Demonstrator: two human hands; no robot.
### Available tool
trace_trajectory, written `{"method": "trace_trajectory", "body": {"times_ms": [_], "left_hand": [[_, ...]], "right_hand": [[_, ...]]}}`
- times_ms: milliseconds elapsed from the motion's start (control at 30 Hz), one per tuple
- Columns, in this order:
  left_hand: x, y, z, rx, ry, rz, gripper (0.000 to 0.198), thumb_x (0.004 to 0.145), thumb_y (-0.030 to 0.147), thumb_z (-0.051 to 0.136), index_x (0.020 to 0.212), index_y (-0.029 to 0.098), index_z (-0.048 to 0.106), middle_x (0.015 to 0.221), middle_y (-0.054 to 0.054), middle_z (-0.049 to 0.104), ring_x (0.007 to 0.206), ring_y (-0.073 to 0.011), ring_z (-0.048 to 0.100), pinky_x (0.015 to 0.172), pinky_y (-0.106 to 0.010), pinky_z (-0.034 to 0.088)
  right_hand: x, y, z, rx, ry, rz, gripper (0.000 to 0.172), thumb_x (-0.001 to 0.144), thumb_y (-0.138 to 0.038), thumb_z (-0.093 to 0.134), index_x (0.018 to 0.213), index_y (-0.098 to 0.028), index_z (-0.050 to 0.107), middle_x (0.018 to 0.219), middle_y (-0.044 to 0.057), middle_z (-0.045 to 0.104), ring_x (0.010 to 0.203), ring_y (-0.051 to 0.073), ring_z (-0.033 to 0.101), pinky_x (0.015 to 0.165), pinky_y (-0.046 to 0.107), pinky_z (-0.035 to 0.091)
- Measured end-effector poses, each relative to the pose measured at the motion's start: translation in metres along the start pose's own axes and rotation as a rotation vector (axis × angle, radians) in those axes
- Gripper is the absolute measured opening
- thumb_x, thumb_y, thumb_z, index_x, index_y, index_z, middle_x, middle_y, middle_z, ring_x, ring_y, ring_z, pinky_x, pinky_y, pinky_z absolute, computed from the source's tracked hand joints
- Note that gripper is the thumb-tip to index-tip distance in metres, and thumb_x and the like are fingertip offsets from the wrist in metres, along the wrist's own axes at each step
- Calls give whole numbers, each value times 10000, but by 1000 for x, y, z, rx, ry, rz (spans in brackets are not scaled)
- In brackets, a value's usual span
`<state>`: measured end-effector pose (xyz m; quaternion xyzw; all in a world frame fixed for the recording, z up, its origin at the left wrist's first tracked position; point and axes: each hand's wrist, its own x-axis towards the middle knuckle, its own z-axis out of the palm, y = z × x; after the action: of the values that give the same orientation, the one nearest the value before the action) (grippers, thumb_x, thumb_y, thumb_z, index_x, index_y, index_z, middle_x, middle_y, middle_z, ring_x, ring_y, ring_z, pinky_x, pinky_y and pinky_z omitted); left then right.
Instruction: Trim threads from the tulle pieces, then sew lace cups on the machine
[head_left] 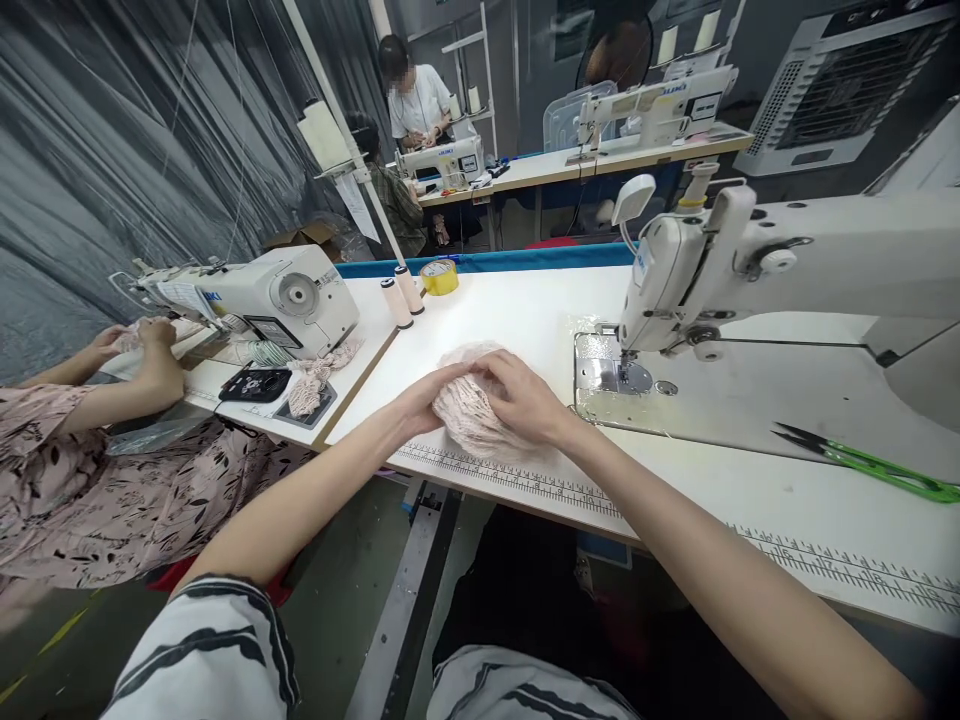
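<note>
A bundle of pale pink, lacy gathered fabric (476, 412) rests on the white sewing table (525, 300), just left of the needle plate. My left hand (429, 398) is closed round its left side. From above and the right, my right hand (519, 392) grips the same bundle, and its fingertips meet those of the left near the top. Parts of the fingers are hidden in the folds. To the right stands a white sewing machine (679, 270), its needle and presser foot over the metal plate (611, 372).
Green-handled scissors (870, 458) lie on the right of the table. Thread spools (403, 298) and yellow tape (439, 277) stand at the back left. A co-worker's hands (142, 335) hold fabric at the left machine (277, 290), near a phone (255, 384). More people and machines are behind.
</note>
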<state>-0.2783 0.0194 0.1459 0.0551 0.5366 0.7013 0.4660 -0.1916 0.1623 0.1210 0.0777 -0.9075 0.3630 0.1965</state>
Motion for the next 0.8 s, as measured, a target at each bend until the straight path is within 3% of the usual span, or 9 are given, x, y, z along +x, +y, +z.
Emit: {"method": "trace_trajectory", "body": {"times_ms": [167,400,500,567,600,633,700,733,800], "left_hand": [[-4,-23,8,-163,54,97,175,917,233,595,992,137,720,899,-48,750,843,-178,693,793,-284,547],[-7,-9,-7,316,67,72,384,857,259,673,1205,100,639,1144,-157,701,997,-241,662,799,-301,519],[-17,-3,-16,661,232,179,748,812,315,705,1455,124,375,1484,-225,441,1260,-342,529,986,-429,466],[-27,3,-21,1041,308,452,914,790,337,711,1530,173,201,1619,-192,189,1426,-360,321,1134,-493,322],[-32,5,-23,1247,239,617,918,795,325,694,1538,184,174,1637,-166,138,1468,-346,234,1182,-495,240],[-36,8,-24,1421,79,714,895,806,307,671,1541,191,172,1635,-153,162,1481,-327,213,1199,-481,208],[-40,10,-27,1660,-262,783,919,811,273,643,1556,210,108,1627,-148,200,1492,-305,204,1204,-456,213],[-39,9,-28,1739,-367,795,959,802,263,643,1562,220,58,1637,-150,164,1501,-311,175,1200,-461,224],[-35,5,-31,1846,-423,810,1043,777,252,649,1561,228,-38,1654,-160,37,1511,-339,120,1176,-488,264]], "right_hand": [[-1,3,-5,27,-99,-81,386,741,-60,442,1071,-164,614,1150,107,640,1105,260,564,963,440,466],[-15,10,1,86,-74,-42,717,750,-98,469,1450,-175,337,1337,117,578,1285,282,480,1048,509,416],[-16,9,4,102,-98,-40,660,774,-99,472,1423,-186,389,1344,112,584,1285,274,486,1062,520,404],[-14,6,5,109,-113,-35,620,773,-78,467,1384,-179,438,1342,118,586,1289,268,482,1067,512,401],[-13,4,4,115,-121,-31,608,764,-69,471,1364,-172,456,1332,124,590,1277,269,491,1059,505,409],[-11,3,4,121,-128,-23,593,752,-64,480,1337,-161,474,1313,133,598,1252,272,510,1044,497,423],[-8,3,2,140,-135,0,559,730,-72,504,1285,-141,491,1250,145,617,1162,278,563,984,480,464],[-7,3,1,151,-131,15,548,726,-83,515,1271,-137,485,1221,144,620,1115,274,584,949,468,484],[-5,7,-2,180,-106,41,513,736,-109,523,1244,-140,465,1201,137,608,1078,258,598,906,437,507]]}}
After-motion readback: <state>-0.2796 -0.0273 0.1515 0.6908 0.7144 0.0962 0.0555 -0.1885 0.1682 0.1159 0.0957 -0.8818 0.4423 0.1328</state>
